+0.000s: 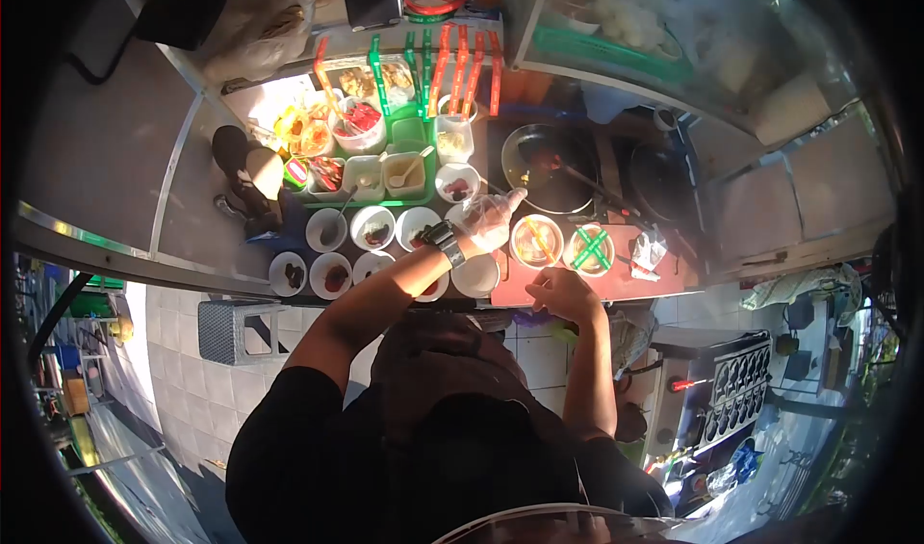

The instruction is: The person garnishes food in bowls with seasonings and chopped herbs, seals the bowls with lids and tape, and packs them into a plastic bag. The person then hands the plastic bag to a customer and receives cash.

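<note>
My left hand [489, 221], in a clear plastic covering with a dark watch on the wrist, reaches over the white bowls beside the frying pan [550, 170]. One finger stretches toward the pan's rim; nothing shows in its grip. My right hand [565, 294] is closed just below two round containers. What it holds, if anything, is hidden. The left container [536, 242] has an orange strip across it, the right one [589, 251] crossed green strips. Both stand on a reddish-brown board [515, 289]. Several white bowls [330, 275] with dark contents stand left of my hands.
A green tray [423, 197] holds tubs of ingredients behind the bowls. Red and green strips [465, 67] hang above. A second dark pan [659, 173] and a crumpled packet [648, 253] are at the right. Glass panels [597, 53] enclose the counter's back.
</note>
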A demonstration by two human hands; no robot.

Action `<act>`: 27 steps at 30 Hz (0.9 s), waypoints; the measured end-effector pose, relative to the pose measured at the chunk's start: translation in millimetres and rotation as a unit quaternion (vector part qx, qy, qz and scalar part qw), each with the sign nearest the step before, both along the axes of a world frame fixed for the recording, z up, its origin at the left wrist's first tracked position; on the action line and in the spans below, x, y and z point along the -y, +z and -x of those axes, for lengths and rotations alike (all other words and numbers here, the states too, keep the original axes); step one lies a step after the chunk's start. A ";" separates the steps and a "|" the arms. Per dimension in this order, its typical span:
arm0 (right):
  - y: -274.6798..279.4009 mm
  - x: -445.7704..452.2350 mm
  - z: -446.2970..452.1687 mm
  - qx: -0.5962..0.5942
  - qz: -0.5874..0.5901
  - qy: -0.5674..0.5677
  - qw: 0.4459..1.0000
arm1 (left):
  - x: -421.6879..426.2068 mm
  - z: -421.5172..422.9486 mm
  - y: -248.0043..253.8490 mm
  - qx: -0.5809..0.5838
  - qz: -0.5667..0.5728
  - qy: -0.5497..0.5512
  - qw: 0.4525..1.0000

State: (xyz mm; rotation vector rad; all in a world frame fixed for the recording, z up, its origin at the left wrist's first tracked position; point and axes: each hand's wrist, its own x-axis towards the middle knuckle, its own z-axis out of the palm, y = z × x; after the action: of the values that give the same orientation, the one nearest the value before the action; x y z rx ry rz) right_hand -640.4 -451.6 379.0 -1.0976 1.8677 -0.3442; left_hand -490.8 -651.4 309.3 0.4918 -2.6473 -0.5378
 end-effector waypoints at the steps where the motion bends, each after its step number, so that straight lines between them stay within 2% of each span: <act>1: 27.1 14.7 -14.0 0.033 0.089 0.020 0.995 | 4.5 -12.2 -1.8 -0.078 -0.018 -0.007 0.997; 2: 47.8 29.3 -29.0 0.068 0.175 0.035 0.982 | 5.2 -26.0 10.0 -0.013 -0.098 0.020 0.995; 4: 82.4 76.0 -71.9 0.115 0.322 0.040 0.939 | 5.9 -53.8 5.5 -0.153 -0.150 -0.021 0.977; 5: 80.9 105.1 -86.1 0.206 0.336 0.045 0.918 | 6.0 -71.3 -25.9 -0.235 -0.366 -0.071 0.898; 6: 74.8 137.6 -98.9 0.295 0.347 0.050 0.889 | 1.0 -85.7 -28.5 -0.294 -0.461 -0.120 0.828; 7: 70.1 170.6 -115.5 0.326 0.350 0.049 0.877 | -4.3 -100.3 -30.5 -0.346 -0.548 -0.167 0.743; 8: 66.0 204.1 -132.5 0.358 0.353 0.050 0.863 | -4.5 -110.6 -37.6 -0.314 -0.454 -0.145 0.821; 9: 64.4 235.8 -148.0 0.317 0.379 0.052 0.868 | -4.9 -120.9 -44.8 -0.282 -0.351 -0.116 0.885; 11: 59.1 289.9 -177.7 0.232 0.459 0.042 0.857 | -11.3 -140.5 -34.0 -0.224 -0.246 -0.008 0.943; 13: 48.4 331.3 -202.7 0.134 0.544 0.011 0.828 | -18.8 -166.2 -17.3 -0.218 -0.204 0.011 0.954; 14: 41.6 340.2 -206.6 0.138 0.546 0.019 0.826 | -22.1 -179.2 -7.9 -0.206 -0.175 0.022 0.963; 15: 47.3 339.2 -211.8 0.103 0.504 -0.008 0.858 | -27.4 -191.0 -0.7 -0.193 -0.149 0.053 0.968; 16: 49.7 338.0 -217.6 0.066 0.460 -0.035 0.885 | -29.9 -201.9 17.6 -0.199 -0.199 0.050 0.958; 17: 37.9 337.9 -223.8 0.137 0.529 -0.045 0.836 | -29.5 -211.6 15.5 -0.222 -0.215 0.058 0.949; 18: 61.4 317.6 -234.2 0.252 0.527 -0.054 0.810 | -29.1 -220.3 12.5 -0.246 -0.231 0.064 0.939; 19: 83.4 312.7 -236.1 0.255 0.510 -0.040 0.821 | -32.2 -226.9 18.4 -0.244 -0.186 0.097 0.947; 21: 125.9 303.4 -222.0 0.245 0.482 -0.006 0.841 | -36.8 -236.5 33.7 -0.223 -0.194 0.108 0.949; 22: 134.7 317.1 -214.2 0.389 0.419 -0.026 0.820 | -35.0 -238.4 38.0 -0.201 -0.192 0.115 0.954; 23: 154.8 324.3 -209.1 0.536 0.368 -0.049 0.758 | -31.5 -238.0 39.0 -0.176 -0.186 0.111 0.960; 24: 169.5 333.0 -197.8 0.559 0.342 -0.018 0.755 | -29.4 -235.8 39.9 -0.174 -0.187 0.107 0.961; 26: 193.3 344.5 -169.9 0.652 0.298 0.074 0.694 | -23.2 -229.0 41.6 -0.185 -0.189 0.098 0.959; 27: 203.5 344.3 -155.7 0.651 0.299 0.074 0.694 | -20.2 -224.0 41.3 -0.203 -0.157 0.085 0.963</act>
State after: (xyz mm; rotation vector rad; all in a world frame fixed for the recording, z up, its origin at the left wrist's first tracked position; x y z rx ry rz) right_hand -484.7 -795.8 582.4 -0.9190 0.3455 -1.2973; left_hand -266.8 -631.2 350.6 0.6186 -2.1175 -0.9042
